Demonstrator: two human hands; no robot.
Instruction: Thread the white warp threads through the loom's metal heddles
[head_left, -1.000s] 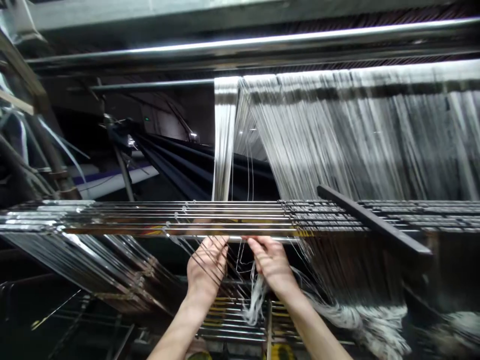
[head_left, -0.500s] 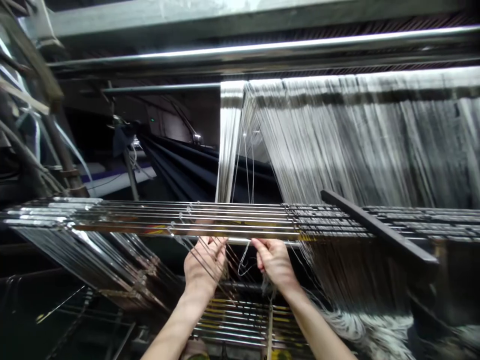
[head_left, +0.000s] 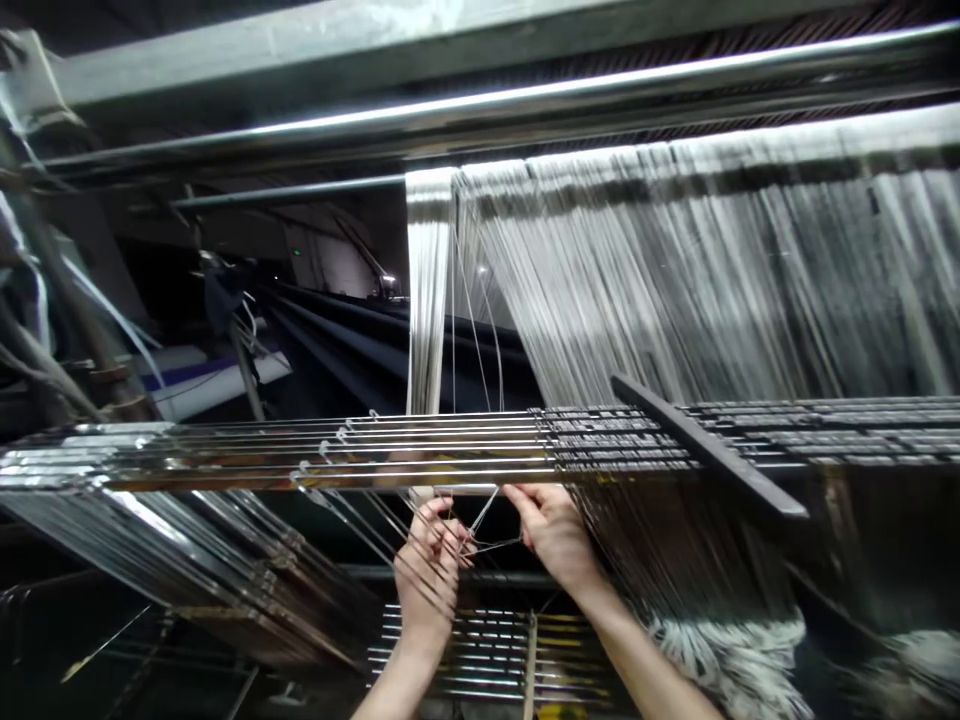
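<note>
My left hand (head_left: 431, 565) is below a set of steel loom rods (head_left: 420, 455), its fingers curled around thin pale threads (head_left: 480, 530). Those threads cross the gap to my right hand (head_left: 555, 533), whose fingertips pinch them just under the rods. Dark slanting wires pass in front of my left hand. Above both hands, a dense sheet of pale warp threads (head_left: 637, 270) hangs from the top beam, with a narrower separate bundle (head_left: 428, 290) at its left. Loose white thread ends (head_left: 720, 660) lie below right.
A black flat bar (head_left: 705, 445) lies across the rods on the right. A steel roller (head_left: 525, 105) runs overhead. Beneath my hands is a metal rack with yellow marks (head_left: 487, 650). Dark cloth (head_left: 337, 345) stretches into the background.
My left hand has dropped lower and curled its fingers around the threads. The small thread loop between my hands has drawn tighter, and the view has tilted and shifted slightly left.
</note>
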